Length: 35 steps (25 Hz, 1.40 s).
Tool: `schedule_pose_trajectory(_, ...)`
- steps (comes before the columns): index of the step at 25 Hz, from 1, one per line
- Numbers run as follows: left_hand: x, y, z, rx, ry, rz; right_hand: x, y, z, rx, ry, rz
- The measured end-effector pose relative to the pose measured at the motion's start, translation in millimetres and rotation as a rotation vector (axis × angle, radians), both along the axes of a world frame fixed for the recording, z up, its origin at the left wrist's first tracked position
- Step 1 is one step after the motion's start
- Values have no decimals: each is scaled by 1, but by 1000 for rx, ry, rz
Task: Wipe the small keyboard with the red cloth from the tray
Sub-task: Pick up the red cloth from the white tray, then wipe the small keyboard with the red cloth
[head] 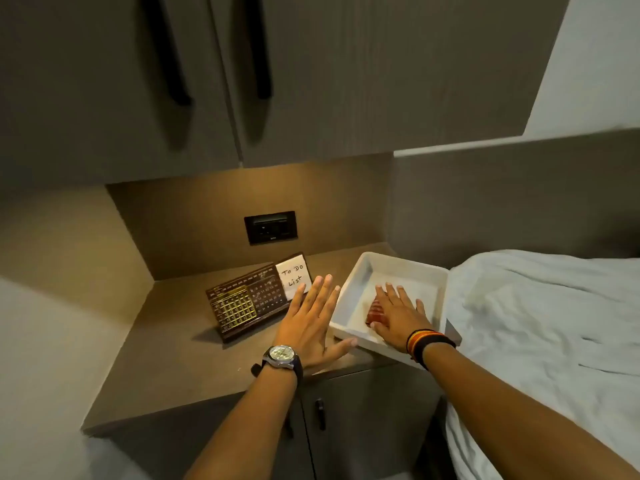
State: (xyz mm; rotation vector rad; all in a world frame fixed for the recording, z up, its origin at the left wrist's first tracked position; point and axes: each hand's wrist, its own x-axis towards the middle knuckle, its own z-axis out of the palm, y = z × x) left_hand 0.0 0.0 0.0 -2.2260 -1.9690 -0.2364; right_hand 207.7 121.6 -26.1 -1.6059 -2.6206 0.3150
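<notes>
Flat, right hand [398,315] grip spread on red cloth [375,311] in tray [356,282]; left hand [310,320] splayed, empty.

This is a bedroom: a bed [540,327] with a white sheet sits right beside a small cupboard [363,420].

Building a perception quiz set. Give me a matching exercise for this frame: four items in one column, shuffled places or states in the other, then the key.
Column 1
1. red cloth
2. left hand
3. to-do note
4. white tray

Column 2
A. fingers spread, beside the tray's left edge, watch on the wrist
B. clipped on the right end of the small keyboard stand
C. on the counter between the keyboard and the bed
D. lying in the tray, partly under the right hand

Pairs: 1-D, 2-A, 3-B, 4-C
</notes>
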Motion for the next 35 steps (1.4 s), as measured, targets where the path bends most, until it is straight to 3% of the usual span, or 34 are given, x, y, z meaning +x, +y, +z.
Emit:
schedule_pose_trajectory(9, 10, 59, -47, -271, -19, -95, -9, 43, -42, -105, -46, 34)
schedule_pose_trajectory(15, -12, 67, -29, -248, 65, -222, -17, 38, -29, -3, -44, -17)
schedule_pose_trajectory(21, -147, 61, 32, -63, 197, -210, -86, 4, 14, 214, 371, -146)
schedule_pose_trajectory(26, -248, 49, 39, -215, 249, -125, -202, -44, 20, 170, 596, -95)
schedule_pose_trajectory(29, -254, 45, 27, -300, 151, -161, -246, -64, 1, 117, 657, -131)
schedule_pose_trajectory(35, -230, 29, 22, -347, -296, -71, -281, -76, -17, 62, 751, -150)
